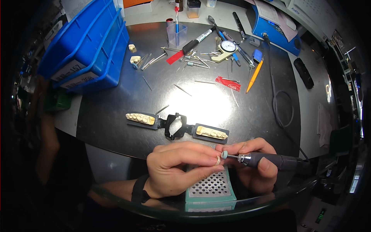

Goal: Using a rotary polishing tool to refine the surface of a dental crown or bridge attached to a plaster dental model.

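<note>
Between the thumb and fingers of my left hand is a small cream dental crown. My right hand is wrapped round a dark dental handpiece, tipped with a green grinding wheel. That wheel is right beside the crown; I cannot tell whether they touch. Below the hands sits a green-framed tray with a perforated metal plate. Just beyond them lies an unfolded black articulator, with a plaster tooth model at its left end and another at its right end.
Stacked blue bins stand at the back left. Loose burs, a dial caliper, a marker and an orange pencil lie across the dark mat. A blue control box is at the back right, its cord running down the right side.
</note>
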Demonstrator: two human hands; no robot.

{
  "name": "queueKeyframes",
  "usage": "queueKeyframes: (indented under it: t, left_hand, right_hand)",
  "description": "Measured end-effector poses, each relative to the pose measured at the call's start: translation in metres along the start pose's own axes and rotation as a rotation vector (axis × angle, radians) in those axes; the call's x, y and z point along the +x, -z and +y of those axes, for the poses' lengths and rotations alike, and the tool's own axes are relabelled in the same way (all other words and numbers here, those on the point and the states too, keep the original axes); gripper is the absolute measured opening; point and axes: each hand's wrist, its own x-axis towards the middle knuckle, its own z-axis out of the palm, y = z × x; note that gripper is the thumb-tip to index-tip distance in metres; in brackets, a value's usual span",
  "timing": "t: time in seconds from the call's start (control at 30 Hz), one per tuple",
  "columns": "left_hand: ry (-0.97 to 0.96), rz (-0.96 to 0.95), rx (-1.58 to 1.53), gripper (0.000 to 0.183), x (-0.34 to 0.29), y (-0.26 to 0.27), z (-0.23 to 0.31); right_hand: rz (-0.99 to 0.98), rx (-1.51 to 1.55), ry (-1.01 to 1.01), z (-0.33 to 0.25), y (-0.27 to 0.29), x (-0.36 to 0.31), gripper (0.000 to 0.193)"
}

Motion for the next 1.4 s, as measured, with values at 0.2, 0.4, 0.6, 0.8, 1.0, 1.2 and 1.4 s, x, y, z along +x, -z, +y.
queueKeyframes:
  t: [0.2, 0.4, 0.6, 0.8, 1.0, 1.2, 1.4]
  left_hand:
    - [0.032, 0.002, 0.006, 0.018, -0.001, 0.001, 0.001]
    - [-0.005, 0.013, 0.011, 0.019, 0.0, 0.001, 0.0]
    - [0.013, -0.001, 0.019, 0.018, -0.001, 0.001, 0.002]
    - [0.04, 0.015, 0.014, 0.019, -0.003, 0.0, 0.0]
    - [0.183, 0.101, -0.239, 0.02, -0.002, -0.006, 0.002]
    - [0.071, -0.047, -0.133, 0.024, 0.0, -0.001, -0.002]
    - [0.222, 0.078, -0.138, 0.021, 0.001, -0.005, 0.006]
  right_hand:
    - [-0.021, -0.105, -0.034, -0.003, 0.002, 0.0, 0.038]
    - [-0.044, -0.118, -0.008, -0.003, 0.003, -0.001, 0.036]
    - [-0.067, -0.126, 0.012, -0.001, 0.005, 0.0, 0.035]
    - [-0.074, -0.157, 0.004, -0.003, 0.003, 0.001, 0.036]
    - [-0.061, -0.055, 0.086, 0.001, 0.003, 0.0, 0.039]
    - [-0.041, -0.063, 0.108, 0.005, 0.004, 0.004, 0.044]
    - [-0.036, 0.024, 0.053, 0.004, 0.007, 0.002, 0.042]
